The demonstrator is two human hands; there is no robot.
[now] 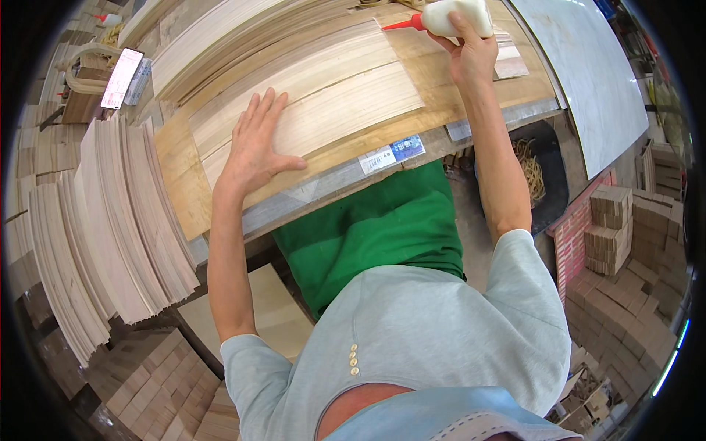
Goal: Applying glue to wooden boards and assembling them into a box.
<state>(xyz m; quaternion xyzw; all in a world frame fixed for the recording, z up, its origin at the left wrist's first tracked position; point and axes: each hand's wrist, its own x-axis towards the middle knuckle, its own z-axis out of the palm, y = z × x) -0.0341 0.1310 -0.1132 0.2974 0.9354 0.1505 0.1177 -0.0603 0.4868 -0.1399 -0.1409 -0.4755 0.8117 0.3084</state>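
My left hand lies with spread fingers on a pale wooden panel, near its left end. The panel is made of thin strips with a seam running lengthwise, and it rests on a yellowish plywood board. In my right hand is a white squeeze glue bottle with a red pointed nozzle. The bottle is tipped on its side, its nozzle pointing left toward the panel's far right corner. Whether the tip touches the wood I cannot tell. A short wood piece lies beside my right wrist.
Long strips are stacked behind the panel, with more stacks at the left. A phone stands upper left. To the right are a grey sheet, a black tub of tan bands below the bench, and piled wood blocks.
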